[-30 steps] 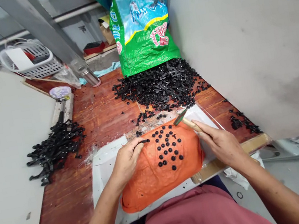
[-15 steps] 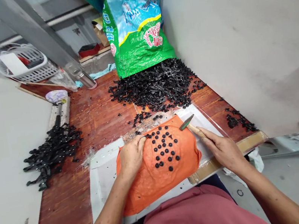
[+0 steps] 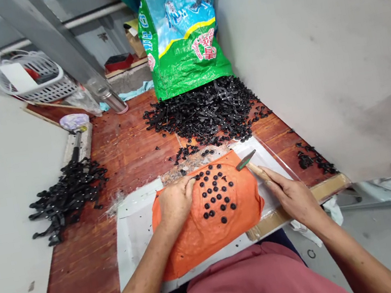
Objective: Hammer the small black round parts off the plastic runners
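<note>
Over the reddish table [image 3: 130, 140], a black piece [image 3: 197, 178] juts from pinched left fingers [image 3: 189, 186]; right fingers [image 3: 273, 177] grip a hammer [image 3: 255, 170].

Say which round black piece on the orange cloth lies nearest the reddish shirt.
The lowest round black piece on the orange cloth: it sits alone, with all the others farther up from the reddish shirt.

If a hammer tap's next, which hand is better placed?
Right hand, probably: it grips the hammer, whose head shows over the orange cloth. The left hand looks occupied, apparently pinching a black piece beside the black discs.
</note>
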